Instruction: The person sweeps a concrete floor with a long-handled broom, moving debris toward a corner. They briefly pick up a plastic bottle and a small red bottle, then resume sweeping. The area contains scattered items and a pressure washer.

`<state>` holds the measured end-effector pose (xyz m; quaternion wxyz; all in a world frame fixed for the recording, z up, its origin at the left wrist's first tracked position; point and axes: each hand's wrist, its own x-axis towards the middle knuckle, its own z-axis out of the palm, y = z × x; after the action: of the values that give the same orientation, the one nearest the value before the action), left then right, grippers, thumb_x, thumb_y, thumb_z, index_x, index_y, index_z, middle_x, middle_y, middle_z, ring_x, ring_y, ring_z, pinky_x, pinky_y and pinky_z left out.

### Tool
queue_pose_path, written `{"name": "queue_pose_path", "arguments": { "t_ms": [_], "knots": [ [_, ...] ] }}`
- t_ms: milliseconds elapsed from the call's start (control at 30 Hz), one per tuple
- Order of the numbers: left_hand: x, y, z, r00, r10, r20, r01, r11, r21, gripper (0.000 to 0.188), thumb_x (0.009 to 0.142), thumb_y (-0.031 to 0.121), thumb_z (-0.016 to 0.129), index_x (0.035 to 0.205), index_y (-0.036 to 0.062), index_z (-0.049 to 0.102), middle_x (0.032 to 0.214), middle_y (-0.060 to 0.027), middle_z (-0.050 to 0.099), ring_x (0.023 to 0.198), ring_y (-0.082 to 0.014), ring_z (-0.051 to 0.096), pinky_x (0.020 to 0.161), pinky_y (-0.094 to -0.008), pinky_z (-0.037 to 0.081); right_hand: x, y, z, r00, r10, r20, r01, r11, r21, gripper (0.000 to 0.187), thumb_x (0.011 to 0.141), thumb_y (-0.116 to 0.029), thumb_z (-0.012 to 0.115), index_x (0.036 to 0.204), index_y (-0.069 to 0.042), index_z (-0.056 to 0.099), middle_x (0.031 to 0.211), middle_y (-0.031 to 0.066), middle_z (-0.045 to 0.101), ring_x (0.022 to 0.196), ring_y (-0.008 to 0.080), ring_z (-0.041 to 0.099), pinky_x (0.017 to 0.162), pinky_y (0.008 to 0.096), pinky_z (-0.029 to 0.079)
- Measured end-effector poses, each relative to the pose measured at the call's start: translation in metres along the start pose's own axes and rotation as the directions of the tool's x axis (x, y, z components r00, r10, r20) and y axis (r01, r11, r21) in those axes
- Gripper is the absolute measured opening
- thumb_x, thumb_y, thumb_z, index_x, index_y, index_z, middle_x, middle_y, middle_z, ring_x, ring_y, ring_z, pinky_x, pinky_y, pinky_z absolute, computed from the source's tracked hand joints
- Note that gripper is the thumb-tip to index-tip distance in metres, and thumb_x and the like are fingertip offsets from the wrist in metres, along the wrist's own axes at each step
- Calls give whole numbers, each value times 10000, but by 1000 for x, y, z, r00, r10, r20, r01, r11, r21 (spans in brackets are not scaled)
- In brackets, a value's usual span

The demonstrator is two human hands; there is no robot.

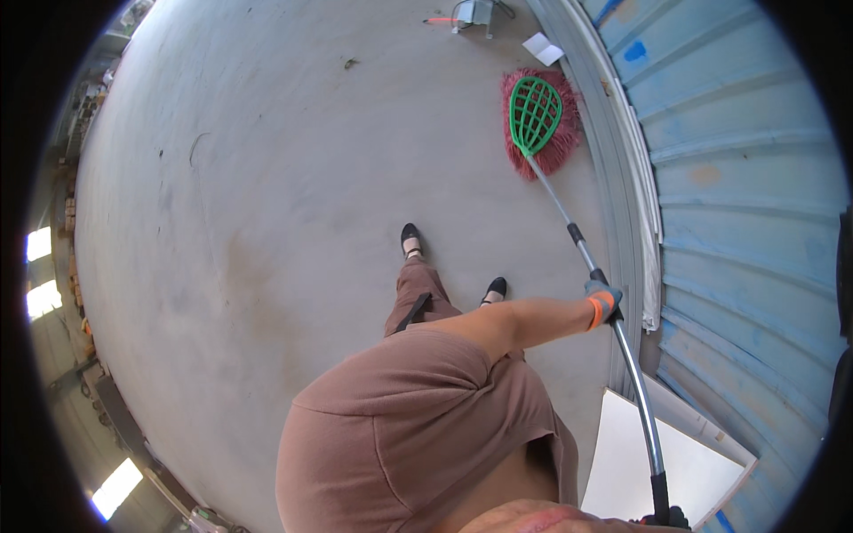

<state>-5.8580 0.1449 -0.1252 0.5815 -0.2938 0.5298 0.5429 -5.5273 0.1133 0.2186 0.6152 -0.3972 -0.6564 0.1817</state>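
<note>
A mop with a green slotted head frame and a dusty red string fringe lies flat against the floor near the wall at the upper right. Its long metal handle runs down toward me, with dark grip sleeves along it. My left hand, in a grey-blue glove with an orange cuff, reaches across my body and is closed round the middle of the handle. At the bottom edge, my right hand is closed at the handle's top end; it shows only in part, as dark glove.
A blue corrugated wall with a pale ledge runs along my right. A white panel leans there beside the handle. Ahead, a white sheet and a small metal stand are on the grey concrete floor. Several stacked goods line the far left.
</note>
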Motion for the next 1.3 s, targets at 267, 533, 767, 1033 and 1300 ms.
{"name": "queue_pose_path", "arguments": {
  "t_ms": [267,533,767,1033,1300],
  "knots": [
    [32,173,-224,980,145,-137,-164,977,-134,406,771,168,680,1024,-76,476,778,-161,605,597,-287,652,473,-396,568,-110,-56,198,982,162,96,-166,985,34,204,856,-104,472,661,-82,417,615,16,379,524,129,399,474,266,328],
    [100,283,-545,934,172,-313,-276,905,-325,234,887,298,599,856,105,469,639,-55,500,494,-210,555,415,-365,492,-261,-117,449,666,-450,595,471,872,132,143,809,-48,517,672,-75,489,587,39,493,543,178,487,519,318,433],
    [64,257,-811,783,10,-622,-432,729,-532,209,866,149,616,995,185,456,723,-59,466,555,-202,473,501,-375,486,-420,-208,530,382,106,918,-755,608,244,47,882,-28,453,917,-60,454,649,86,527,533,148,484,581,389,522],
    [8,273,-840,711,-191,-677,-489,557,-671,177,860,126,605,830,160,433,586,-23,407,448,-161,414,420,-314,436,-421,-227,575,349,170,922,-876,408,257,79,889,-21,440,932,-88,447,680,55,484,572,148,472,614,411,520],
    [36,373,-704,830,-77,-553,-415,578,-703,161,865,143,594,800,99,453,610,-37,464,448,-182,472,438,-328,500,-333,-160,591,584,214,783,-766,466,444,75,871,-46,475,915,-106,473,698,23,454,548,124,442,538,357,488]
  ]
}}
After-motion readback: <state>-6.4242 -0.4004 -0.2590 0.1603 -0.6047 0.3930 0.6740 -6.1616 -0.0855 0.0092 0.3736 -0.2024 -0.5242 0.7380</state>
